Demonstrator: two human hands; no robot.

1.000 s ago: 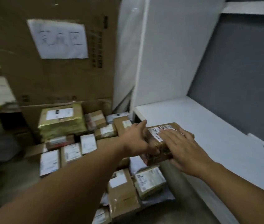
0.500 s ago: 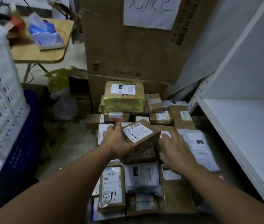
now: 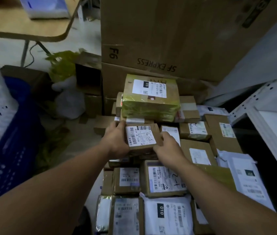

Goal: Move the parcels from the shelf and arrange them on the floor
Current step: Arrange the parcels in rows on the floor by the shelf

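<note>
Both hands on a small brown parcel [image 3: 142, 138] at the floor pile [image 3: 165, 180]
Left hand [image 3: 117, 141] and right hand [image 3: 168, 148] each have their grip clamped on opposite edges, label up, just before the yellow-wrapped parcel [image 3: 151, 100]

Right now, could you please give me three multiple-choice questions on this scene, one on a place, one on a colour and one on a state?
1. Relative to the held box, where is the yellow-wrapped parcel?
A. nearer the person
B. just beyond it
C. far to its right

2. What colour is the held box's label?
A. white
B. red
C. blue

3. What are the left grip and right grip doing?
A. both hang idle
B. only the left holds the box
C. both hold the box, one at each side

Answers: B, the parcel sits past the box's far edge; A, the barcoded sticker is white; C, fingers curl at both sides of the box.
</note>
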